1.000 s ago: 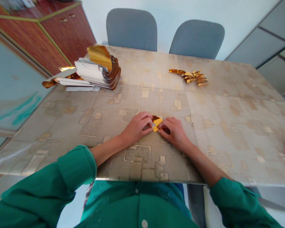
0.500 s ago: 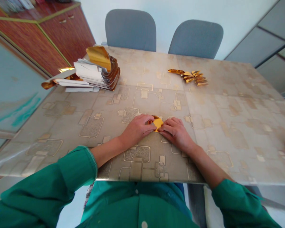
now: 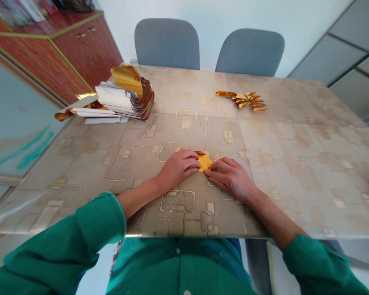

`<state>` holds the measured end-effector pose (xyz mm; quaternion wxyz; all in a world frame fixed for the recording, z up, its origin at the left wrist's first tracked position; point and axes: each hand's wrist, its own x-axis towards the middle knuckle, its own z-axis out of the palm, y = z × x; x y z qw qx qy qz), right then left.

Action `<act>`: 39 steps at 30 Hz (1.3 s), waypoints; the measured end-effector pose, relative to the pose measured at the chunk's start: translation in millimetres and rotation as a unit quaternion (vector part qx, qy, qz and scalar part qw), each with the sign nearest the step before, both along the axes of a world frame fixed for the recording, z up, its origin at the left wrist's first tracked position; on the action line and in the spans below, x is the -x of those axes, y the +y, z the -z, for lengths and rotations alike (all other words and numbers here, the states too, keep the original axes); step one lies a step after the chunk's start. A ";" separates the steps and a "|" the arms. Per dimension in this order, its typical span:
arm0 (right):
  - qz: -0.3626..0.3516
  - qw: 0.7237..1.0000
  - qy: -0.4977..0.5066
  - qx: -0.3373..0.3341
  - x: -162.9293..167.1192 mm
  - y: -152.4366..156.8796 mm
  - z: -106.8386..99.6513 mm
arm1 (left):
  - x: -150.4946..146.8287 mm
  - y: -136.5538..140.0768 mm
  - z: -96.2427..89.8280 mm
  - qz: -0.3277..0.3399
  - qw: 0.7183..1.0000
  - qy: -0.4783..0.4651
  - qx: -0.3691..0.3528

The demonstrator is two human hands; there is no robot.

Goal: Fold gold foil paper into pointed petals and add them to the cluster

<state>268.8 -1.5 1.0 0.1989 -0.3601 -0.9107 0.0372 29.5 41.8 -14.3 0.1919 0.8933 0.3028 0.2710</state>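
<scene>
A small folded piece of gold foil paper [image 3: 205, 162] lies on the patterned tablecloth in front of me. My left hand [image 3: 183, 164] grips its left side, fingers bent over the edge and partly hiding it. At the lower right corner of the paper, my right hand [image 3: 230, 177] touches it with thumb and fingertips pressed close together. A darker folded flap shows along the paper's far edge, between the two hands.
A stack of gold and white paper sheets [image 3: 123, 100] stands at the back left of the table [image 3: 178, 213]. Folded gold paper pieces [image 3: 249, 101] lie toward the back right. Two grey chairs [image 3: 167, 44] stand behind the table, and a wooden cabinet [image 3: 86, 53] is at the left.
My right hand has shifted slightly right and toward me along the paper's edge, showing more of its gold face. The left hand stays on the left side. The view has tilted slightly.
</scene>
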 end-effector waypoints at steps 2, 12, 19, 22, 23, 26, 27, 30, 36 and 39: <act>0.003 1.000 0.004 0.018 -0.1 -0.2 -0.5 | 0.1 -0.3 0.6 -0.001 1.000 0.007 -0.006; -0.001 0.997 0.047 0.069 4.3 1.5 0.7 | -2.5 -6.1 -7.2 -0.012 0.980 0.106 -0.168; -0.004 0.992 0.095 0.082 15.0 -0.4 3.3 | -1.3 -13.7 -7.9 -0.001 0.962 0.159 -0.223; 0.001 0.991 0.108 0.075 15.7 0.4 4.6 | -1.4 -13.5 -8.3 0.006 0.962 0.153 -0.227; 0.001 0.990 0.114 0.078 15.5 1.1 4.7 | -1.3 -12.9 -8.7 0.009 0.961 0.154 -0.230; 0.003 0.987 0.128 0.098 14.3 4.1 3.6 | -0.5 -10.4 -9.9 0.017 0.956 0.164 -0.242; 0.003 0.987 0.129 0.100 13.7 5.1 3.1 | -0.2 -9.6 -10.0 0.020 0.955 0.166 -0.245; 0.002 0.988 0.124 0.091 10.8 8.1 2.7 | 0.5 -7.5 -8.2 0.021 0.951 0.167 -0.258; 0.023 0.992 0.093 0.077 5.1 12.7 4.4 | 0.1 -3.7 -0.2 -0.023 0.954 0.142 -0.263; 0.028 0.996 0.063 0.056 6.6 14.8 4.4 | -1.2 -3.9 -1.7 -0.012 0.961 0.122 -0.248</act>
